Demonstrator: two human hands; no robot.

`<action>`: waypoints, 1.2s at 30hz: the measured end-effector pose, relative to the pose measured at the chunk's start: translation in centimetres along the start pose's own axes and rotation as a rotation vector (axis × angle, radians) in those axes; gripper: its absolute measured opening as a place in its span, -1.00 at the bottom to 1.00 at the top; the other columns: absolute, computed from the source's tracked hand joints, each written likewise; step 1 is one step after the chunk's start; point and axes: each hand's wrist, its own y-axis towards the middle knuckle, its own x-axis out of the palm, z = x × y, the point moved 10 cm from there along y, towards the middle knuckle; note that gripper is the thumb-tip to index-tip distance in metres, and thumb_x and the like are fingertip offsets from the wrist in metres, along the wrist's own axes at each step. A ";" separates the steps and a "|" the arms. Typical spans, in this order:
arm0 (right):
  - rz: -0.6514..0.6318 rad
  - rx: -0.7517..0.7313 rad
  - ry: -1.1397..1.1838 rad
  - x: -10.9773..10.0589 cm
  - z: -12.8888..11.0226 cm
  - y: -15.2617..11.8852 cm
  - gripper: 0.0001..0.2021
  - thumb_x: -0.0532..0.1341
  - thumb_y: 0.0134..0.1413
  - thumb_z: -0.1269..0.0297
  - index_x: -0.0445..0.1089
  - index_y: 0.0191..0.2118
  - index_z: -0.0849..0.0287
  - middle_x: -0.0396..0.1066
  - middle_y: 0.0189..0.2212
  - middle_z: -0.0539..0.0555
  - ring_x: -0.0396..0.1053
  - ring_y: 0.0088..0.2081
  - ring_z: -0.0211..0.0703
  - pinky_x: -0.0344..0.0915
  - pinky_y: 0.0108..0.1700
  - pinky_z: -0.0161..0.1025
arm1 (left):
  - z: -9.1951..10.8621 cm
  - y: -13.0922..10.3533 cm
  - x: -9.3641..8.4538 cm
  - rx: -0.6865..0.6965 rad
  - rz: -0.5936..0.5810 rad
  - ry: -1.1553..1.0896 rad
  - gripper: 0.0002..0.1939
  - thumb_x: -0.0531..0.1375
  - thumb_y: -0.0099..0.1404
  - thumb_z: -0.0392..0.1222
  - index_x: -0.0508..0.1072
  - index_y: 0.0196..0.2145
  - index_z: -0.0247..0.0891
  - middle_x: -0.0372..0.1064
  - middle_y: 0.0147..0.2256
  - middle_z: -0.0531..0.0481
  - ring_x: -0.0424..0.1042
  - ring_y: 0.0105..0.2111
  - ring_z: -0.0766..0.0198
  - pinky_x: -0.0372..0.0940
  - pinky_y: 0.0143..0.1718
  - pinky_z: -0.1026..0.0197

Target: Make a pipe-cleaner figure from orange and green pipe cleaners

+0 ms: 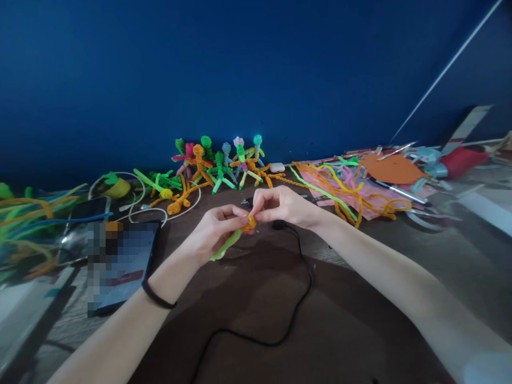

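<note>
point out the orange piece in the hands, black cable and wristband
Orange piece point(250, 222): head view, on its middle.
Black cable point(272, 344): head view, on its lower bend.
Wristband point(157, 300): head view, middle of its visible curve.

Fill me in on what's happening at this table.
A person's left hand and right hand pinch a small orange and light-green fuzzy piece between them, above the dark tabletop. Beyond them, fuzzy figures in several colours are grouped near the blue wall. Loose fuzzy strands lie off to the right.
</note>
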 end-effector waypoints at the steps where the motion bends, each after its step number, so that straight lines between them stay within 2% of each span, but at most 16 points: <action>1: 0.000 0.000 0.002 0.0 0.0 0.0 -0.94 0.28 -0.20 0.46 0.39 -0.48 0.25 0.35 -0.52 -0.05 0.31 -0.43 -0.36 0.26 -0.33 -0.34 | 0.0 0.0 0.0 0.003 -0.003 0.001 -0.89 0.31 -0.08 -0.30 0.44 -0.53 -0.32 0.44 -0.55 -0.01 0.42 -0.54 0.36 0.28 -0.47 0.36; 7: 0.003 0.007 -0.009 -0.1 0.1 -0.1 -0.94 0.27 -0.18 0.46 0.40 -0.46 0.26 0.35 -0.51 -0.05 0.30 -0.42 -0.37 0.24 -0.32 -0.35 | 0.1 0.3 0.2 0.045 -0.038 0.016 -0.90 0.29 -0.03 -0.31 0.42 -0.51 -0.32 0.42 -0.53 0.02 0.43 -0.51 0.38 0.28 -0.43 0.38; 14: 0.024 0.007 0.000 -0.3 0.2 -0.1 -0.93 0.28 -0.18 0.44 0.42 -0.45 0.25 0.36 -0.50 -0.04 0.31 -0.42 -0.37 0.25 -0.32 -0.35 | 2.2 -0.4 0.5 0.286 -0.028 0.084 -0.68 0.28 0.00 -0.34 0.23 -0.32 -0.18 0.42 -0.45 0.10 0.42 -0.43 0.37 0.29 -0.37 0.32; 21: 0.019 -0.007 0.041 -0.2 0.0 0.1 -0.93 0.28 -0.17 0.45 0.41 -0.44 0.25 0.36 -0.48 -0.04 0.31 -0.41 -0.38 0.24 -0.30 -0.37 | 3.6 -1.0 0.7 0.397 -0.005 0.198 -0.76 0.28 -0.01 -0.33 0.28 -0.41 -0.23 0.35 -0.48 0.11 0.37 -0.48 0.41 0.27 -0.43 0.36; 28: 0.028 0.001 0.054 -0.2 0.1 0.0 -0.89 0.27 -0.17 0.45 0.36 -0.41 0.25 0.30 -0.48 -0.06 0.26 -0.41 -0.39 0.19 -0.32 -0.38 | 4.4 -1.4 0.6 0.513 0.035 0.379 -0.86 0.27 0.01 -0.29 0.38 -0.42 -0.27 0.35 -0.43 0.03 0.35 -0.44 0.36 0.25 -0.44 0.32; 36: 0.063 -0.030 0.045 -0.5 0.0 0.1 -0.81 0.30 -0.20 0.43 0.26 -0.42 0.24 0.19 -0.52 -0.10 0.16 -0.46 -0.42 0.12 -0.40 -0.41 | 4.3 -1.3 0.5 0.511 0.022 0.305 -0.87 0.26 0.03 -0.30 0.37 -0.43 -0.27 0.37 -0.44 0.04 0.36 -0.46 0.37 0.27 -0.45 0.33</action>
